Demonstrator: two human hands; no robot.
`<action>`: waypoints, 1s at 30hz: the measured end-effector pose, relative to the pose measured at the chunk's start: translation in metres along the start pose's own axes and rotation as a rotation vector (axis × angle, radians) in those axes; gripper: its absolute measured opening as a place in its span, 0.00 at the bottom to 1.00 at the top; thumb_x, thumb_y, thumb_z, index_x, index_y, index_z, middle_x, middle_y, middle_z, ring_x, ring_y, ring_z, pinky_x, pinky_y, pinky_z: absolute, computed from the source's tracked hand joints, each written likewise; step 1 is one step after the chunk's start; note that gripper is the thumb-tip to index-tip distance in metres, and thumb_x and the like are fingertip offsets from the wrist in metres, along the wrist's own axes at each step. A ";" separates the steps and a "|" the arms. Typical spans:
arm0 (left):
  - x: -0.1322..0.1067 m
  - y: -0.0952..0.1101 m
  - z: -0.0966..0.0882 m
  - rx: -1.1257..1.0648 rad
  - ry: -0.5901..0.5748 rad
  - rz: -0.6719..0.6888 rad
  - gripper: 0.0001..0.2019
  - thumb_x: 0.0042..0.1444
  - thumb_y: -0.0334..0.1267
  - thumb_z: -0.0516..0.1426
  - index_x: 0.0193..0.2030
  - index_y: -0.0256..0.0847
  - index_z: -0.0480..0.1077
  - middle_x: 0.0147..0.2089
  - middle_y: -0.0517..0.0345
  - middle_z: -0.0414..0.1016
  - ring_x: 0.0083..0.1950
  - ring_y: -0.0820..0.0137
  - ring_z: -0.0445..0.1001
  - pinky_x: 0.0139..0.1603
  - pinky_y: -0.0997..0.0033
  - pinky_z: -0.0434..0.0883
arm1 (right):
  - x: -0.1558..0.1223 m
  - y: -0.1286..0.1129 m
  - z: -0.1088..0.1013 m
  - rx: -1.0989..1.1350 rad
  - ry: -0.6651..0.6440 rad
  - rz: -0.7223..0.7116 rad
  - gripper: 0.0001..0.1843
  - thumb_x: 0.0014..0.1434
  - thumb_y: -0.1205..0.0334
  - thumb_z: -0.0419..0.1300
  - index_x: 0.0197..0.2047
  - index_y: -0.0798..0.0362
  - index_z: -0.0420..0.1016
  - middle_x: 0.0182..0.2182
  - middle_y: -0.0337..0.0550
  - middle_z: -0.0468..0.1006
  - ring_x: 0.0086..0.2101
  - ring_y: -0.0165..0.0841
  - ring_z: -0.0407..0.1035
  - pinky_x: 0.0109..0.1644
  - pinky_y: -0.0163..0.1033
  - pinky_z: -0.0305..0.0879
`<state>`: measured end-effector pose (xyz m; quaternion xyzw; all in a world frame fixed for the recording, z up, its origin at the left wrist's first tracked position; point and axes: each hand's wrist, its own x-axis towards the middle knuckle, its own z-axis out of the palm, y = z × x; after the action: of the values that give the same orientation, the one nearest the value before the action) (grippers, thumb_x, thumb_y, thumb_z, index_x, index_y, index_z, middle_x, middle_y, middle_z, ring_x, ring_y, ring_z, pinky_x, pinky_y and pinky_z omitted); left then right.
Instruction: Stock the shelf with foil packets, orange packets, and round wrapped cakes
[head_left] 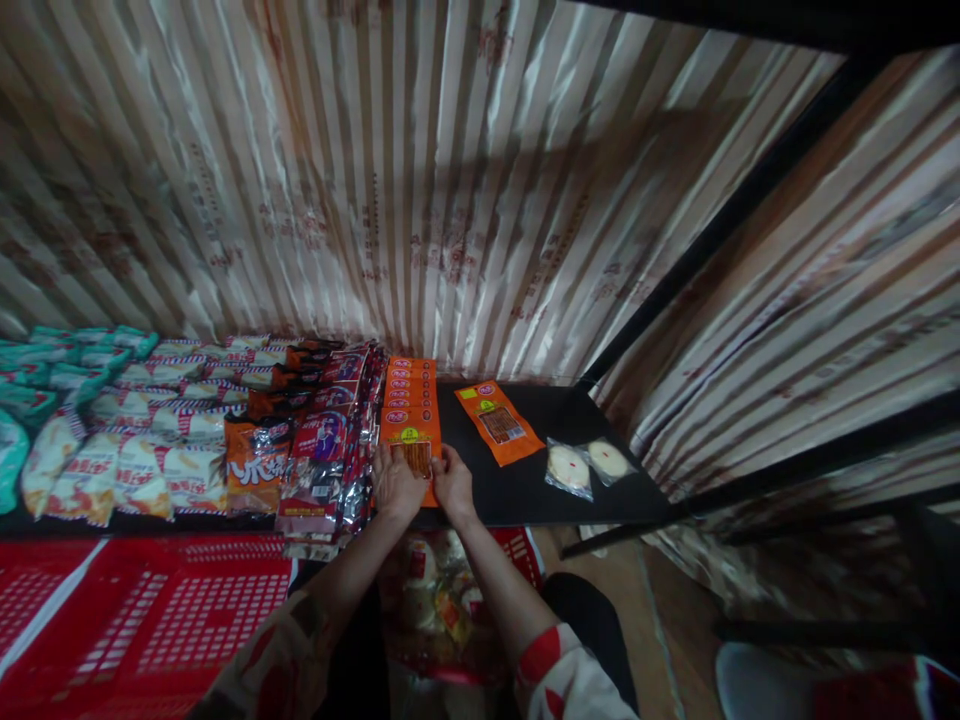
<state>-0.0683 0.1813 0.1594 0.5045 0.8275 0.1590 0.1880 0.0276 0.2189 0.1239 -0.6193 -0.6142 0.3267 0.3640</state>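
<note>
Both of my hands rest on the front end of a row of orange snack packets (pixel 409 400) lying overlapped on a black shelf (pixel 525 490). My left hand (pixel 395 483) presses on the left side of the nearest packet, fingers bent over it. On that packet's right edge sits my right hand (pixel 453 480), fingers curled against it. One more orange packet (pixel 499 422) lies alone to the right, apart from both hands. Two round pale cakes in a clear wrapper (pixel 587 464) lie further right.
Rows of silver-red packets (pixel 334 440), orange-brown bags (pixel 255 465), white-red bags (pixel 150 440) and teal bags (pixel 45 375) fill the shelf's left. Red plastic crates (pixel 150 620) stand below. A basket of goods (pixel 442 600) sits between my arms. A striped curtain (pixel 450 200) hangs behind.
</note>
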 end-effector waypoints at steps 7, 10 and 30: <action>0.003 0.004 -0.003 0.056 0.005 0.071 0.28 0.53 0.36 0.50 0.61 0.27 0.59 0.67 0.39 0.52 0.70 0.57 0.45 0.68 0.61 0.47 | 0.000 0.009 0.003 0.035 0.004 0.005 0.24 0.55 0.61 0.51 0.54 0.60 0.69 0.25 0.43 0.78 0.27 0.34 0.72 0.34 0.36 0.68; 0.008 0.005 -0.003 0.077 0.016 0.119 0.26 0.53 0.36 0.49 0.59 0.29 0.63 0.66 0.43 0.55 0.70 0.57 0.45 0.68 0.59 0.46 | 0.000 0.009 0.004 0.034 0.035 0.008 0.21 0.54 0.62 0.52 0.50 0.59 0.72 0.34 0.48 0.80 0.33 0.35 0.74 0.39 0.36 0.69; 0.057 0.006 0.016 0.100 0.019 0.256 0.26 0.57 0.40 0.46 0.62 0.38 0.60 0.68 0.50 0.53 0.70 0.55 0.40 0.66 0.50 0.48 | 0.003 0.013 0.004 0.001 0.003 0.018 0.22 0.56 0.61 0.52 0.52 0.60 0.71 0.25 0.43 0.78 0.26 0.31 0.70 0.34 0.34 0.67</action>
<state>-0.0801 0.2356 0.1391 0.6133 0.7649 0.1451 0.1329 0.0306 0.2219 0.1110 -0.6252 -0.6079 0.3295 0.3620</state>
